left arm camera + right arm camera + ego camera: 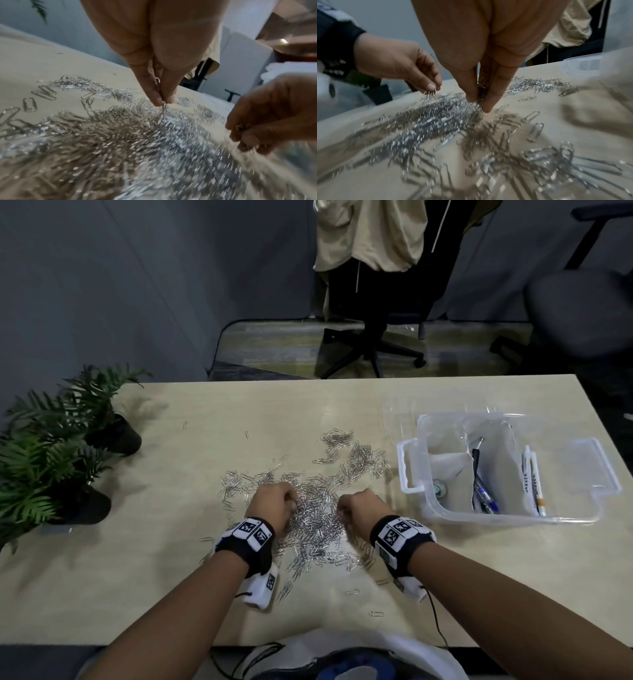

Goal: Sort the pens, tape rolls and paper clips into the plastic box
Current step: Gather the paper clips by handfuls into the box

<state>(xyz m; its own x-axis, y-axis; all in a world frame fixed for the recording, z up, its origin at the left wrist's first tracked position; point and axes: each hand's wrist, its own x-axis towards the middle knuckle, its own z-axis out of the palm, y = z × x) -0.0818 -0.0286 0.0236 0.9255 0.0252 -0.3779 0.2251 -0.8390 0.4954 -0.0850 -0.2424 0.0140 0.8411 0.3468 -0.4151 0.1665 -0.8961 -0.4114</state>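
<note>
A wide heap of silver paper clips [318,508] [120,142] [445,128] lies scattered over the middle of the beige table [171,594]. Just above the heap my left hand [277,501] [161,94] [429,83] pinches a small bunch of clips between its fingertips. A little to its right my right hand [356,506] [479,97] [243,135] also grips a bunch of clips. The clear plastic box [596,470] stands at the right; pens [483,491] and a marker [532,484] lie in its compartments, and a tape roll [438,487] is partly hidden behind a divider.
Two potted green plants [61,440] stand at the table's left edge. The box's clear lid [400,405] lies behind the box. Office chairs [376,313] stand beyond the far edge. Stray clips [376,614] lie near the front edge.
</note>
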